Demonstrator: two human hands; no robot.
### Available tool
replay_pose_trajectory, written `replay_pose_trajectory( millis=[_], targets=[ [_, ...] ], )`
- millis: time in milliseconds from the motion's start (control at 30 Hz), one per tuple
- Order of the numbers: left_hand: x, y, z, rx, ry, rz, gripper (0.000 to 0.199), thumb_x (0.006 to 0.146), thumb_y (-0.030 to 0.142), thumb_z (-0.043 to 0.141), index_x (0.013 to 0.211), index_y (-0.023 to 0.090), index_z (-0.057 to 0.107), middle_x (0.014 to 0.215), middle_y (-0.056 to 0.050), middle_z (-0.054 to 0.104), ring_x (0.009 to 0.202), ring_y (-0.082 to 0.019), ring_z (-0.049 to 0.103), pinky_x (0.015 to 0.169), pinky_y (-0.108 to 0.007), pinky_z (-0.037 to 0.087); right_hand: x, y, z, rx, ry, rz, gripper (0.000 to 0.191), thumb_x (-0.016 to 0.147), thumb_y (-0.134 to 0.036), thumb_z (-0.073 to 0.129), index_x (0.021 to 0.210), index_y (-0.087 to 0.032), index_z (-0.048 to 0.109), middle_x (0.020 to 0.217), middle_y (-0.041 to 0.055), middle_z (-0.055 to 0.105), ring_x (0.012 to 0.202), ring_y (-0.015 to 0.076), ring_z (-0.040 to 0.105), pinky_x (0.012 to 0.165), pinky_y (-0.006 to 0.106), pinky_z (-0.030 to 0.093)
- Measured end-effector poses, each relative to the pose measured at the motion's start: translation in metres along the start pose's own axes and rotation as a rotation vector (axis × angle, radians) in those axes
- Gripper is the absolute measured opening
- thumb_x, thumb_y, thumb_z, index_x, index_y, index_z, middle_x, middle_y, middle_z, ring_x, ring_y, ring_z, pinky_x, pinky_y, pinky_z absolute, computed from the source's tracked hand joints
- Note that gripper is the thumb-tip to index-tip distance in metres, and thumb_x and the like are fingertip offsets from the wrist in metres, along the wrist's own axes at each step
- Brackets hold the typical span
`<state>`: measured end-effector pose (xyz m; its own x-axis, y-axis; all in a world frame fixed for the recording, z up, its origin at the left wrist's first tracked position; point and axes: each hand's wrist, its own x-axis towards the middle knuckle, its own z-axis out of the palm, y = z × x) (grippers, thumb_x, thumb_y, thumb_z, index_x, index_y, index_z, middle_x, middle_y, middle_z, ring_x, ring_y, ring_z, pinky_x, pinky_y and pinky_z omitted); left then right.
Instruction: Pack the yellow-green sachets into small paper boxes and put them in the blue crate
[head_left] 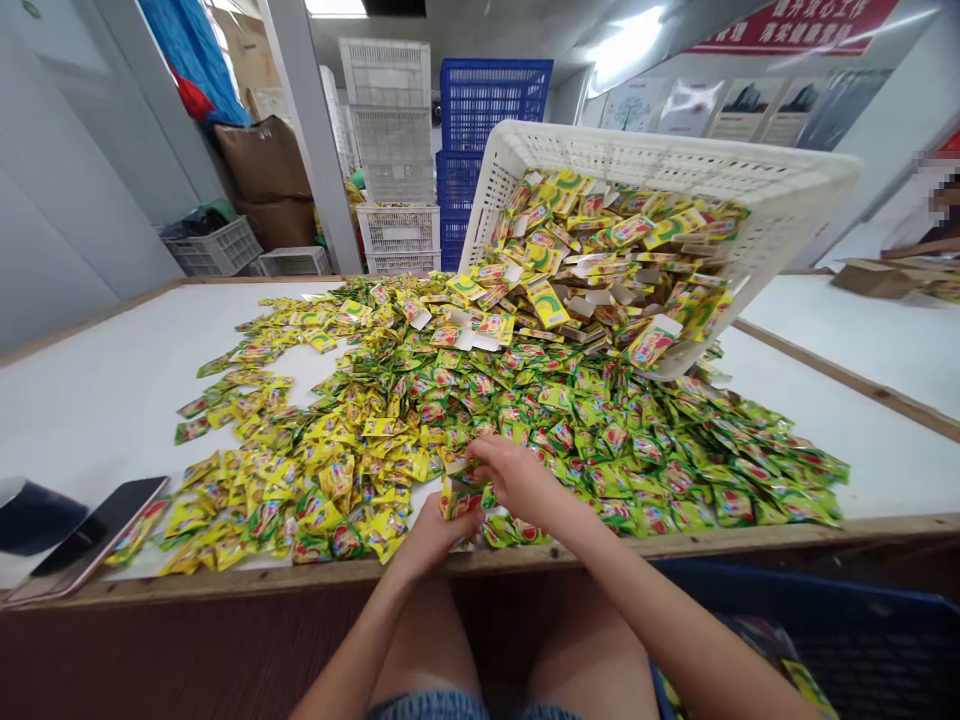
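Note:
Near the table's front edge, my left hand [439,528] grips a small yellow and red printed carton [459,500], held upright. My right hand [514,480] is just above it, fingers pinched together at the carton's top; what they hold is hidden. Spread around both hands are loose sachets: a heap of yellow ones [330,460] to the left and a larger heap of green ones [615,440] to the right. Behind them a white plastic basket [780,200] lies tipped toward me, with many small cartons [551,300] inside and spilling over its lip, some with flaps up.
A phone [97,535] and a dark cylindrical object [37,515] lie at the table's left front. Below the right edge is a blue crate [825,600]. Stacked white crates [390,130] and blue crates [495,100] stand behind the table [127,370]. At far right lies a cardboard box [874,278].

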<state>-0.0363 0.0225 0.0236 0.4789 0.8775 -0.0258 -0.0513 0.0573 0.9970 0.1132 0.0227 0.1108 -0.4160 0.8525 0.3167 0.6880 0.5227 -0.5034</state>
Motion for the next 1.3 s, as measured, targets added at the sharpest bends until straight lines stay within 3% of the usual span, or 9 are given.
replay_pose_trajectory(
  millis=[200,367,567,767,867,967,1100,1200,1300],
  targets=[
    [0.0,-0.015,-0.002,0.059,-0.004,-0.007,0.019,0.069,0.032,0.062,0.067,0.015,0.055,0.055,-0.001,0.06,0.053,-0.016,0.056,0.056,-0.026,0.044,0.01,-0.01,0.004,-0.355,-0.202,-0.153,0.018,0.068,-0.002,0.059,0.079,-0.017,0.057,0.088,0.0073,0.054,0.083,0.0196,0.049,0.07,0.028,0.037],
    [0.002,-0.013,-0.004,0.028,0.027,-0.002,0.019,0.069,0.032,0.062,0.072,0.014,0.057,0.057,-0.001,0.06,0.056,-0.017,0.057,0.059,-0.028,0.045,0.012,-0.004,0.019,-0.073,-0.031,-0.041,0.031,0.071,-0.005,0.06,0.098,-0.018,0.051,0.091,0.0043,0.054,0.082,0.0166,0.051,0.07,0.026,0.04],
    [0.003,-0.01,-0.006,0.059,0.092,0.036,0.021,0.065,0.028,0.065,0.08,0.014,0.06,0.073,-0.001,0.064,0.067,-0.016,0.056,0.063,-0.025,0.044,-0.006,0.003,0.037,0.037,0.252,-0.037,0.004,0.08,-0.016,0.057,0.078,-0.018,0.059,0.098,0.007,0.053,0.097,0.0208,0.045,0.085,0.036,0.038],
    [0.006,-0.017,-0.008,0.019,0.068,0.031,0.024,0.067,0.024,0.062,0.089,0.014,0.063,0.077,-0.001,0.065,0.075,-0.018,0.058,0.071,-0.027,0.045,-0.022,0.006,0.046,0.027,0.119,-0.001,0.006,0.077,-0.015,0.06,0.074,-0.02,0.062,0.109,0.0067,0.051,0.105,0.023,0.041,0.087,0.04,0.036],
    [0.006,-0.016,-0.009,0.068,0.082,0.065,0.027,0.066,0.023,0.064,0.091,0.014,0.062,0.084,-0.003,0.066,0.082,-0.02,0.058,0.076,-0.029,0.045,-0.027,0.012,0.049,0.036,0.119,0.071,0.009,0.078,-0.016,0.059,0.086,-0.02,0.059,0.101,0.006,0.053,0.098,0.0209,0.045,0.086,0.038,0.037],
    [0.001,-0.013,-0.006,0.099,0.174,0.124,0.045,0.064,0.023,0.068,0.105,0.016,0.052,0.1,-0.006,0.063,0.092,-0.021,0.057,0.083,-0.031,0.044,-0.03,0.018,0.055,0.054,0.108,0.104,0.005,0.081,-0.017,0.055,0.078,-0.019,0.059,0.089,0.0052,0.054,0.091,0.0199,0.048,0.082,0.036,0.038],
    [-0.01,-0.013,-0.005,0.067,0.3,0.178,0.054,0.073,0.026,0.063,0.118,0.021,0.034,0.1,-0.006,0.061,0.089,-0.018,0.06,0.081,-0.032,0.045,-0.035,0.024,0.069,0.312,0.181,0.162,0.011,0.082,-0.017,0.052,0.092,-0.02,0.054,0.089,0.0037,0.056,0.086,0.0176,0.053,0.078,0.032,0.042],
    [-0.016,-0.015,-0.011,0.104,0.297,0.205,0.038,0.078,0.026,0.058,0.112,0.022,0.043,0.098,-0.005,0.061,0.09,-0.018,0.059,0.082,-0.031,0.045,-0.039,0.025,0.083,0.621,0.346,0.271,0.023,0.08,-0.021,0.056,0.1,-0.021,0.046,0.09,0.0026,0.058,0.081,0.0157,0.058,0.073,0.028,0.046],
    [-0.018,-0.017,-0.018,0.153,0.268,0.191,0.022,0.077,0.028,0.06,0.097,0.019,0.056,0.095,-0.005,0.062,0.087,-0.018,0.059,0.078,-0.029,0.046,-0.04,0.024,0.094,0.762,0.429,0.336,0.016,0.079,-0.025,0.057,0.092,-0.019,0.05,0.086,0.0031,0.06,0.081,0.0165,0.059,0.072,0.027,0.047]
  ],
)
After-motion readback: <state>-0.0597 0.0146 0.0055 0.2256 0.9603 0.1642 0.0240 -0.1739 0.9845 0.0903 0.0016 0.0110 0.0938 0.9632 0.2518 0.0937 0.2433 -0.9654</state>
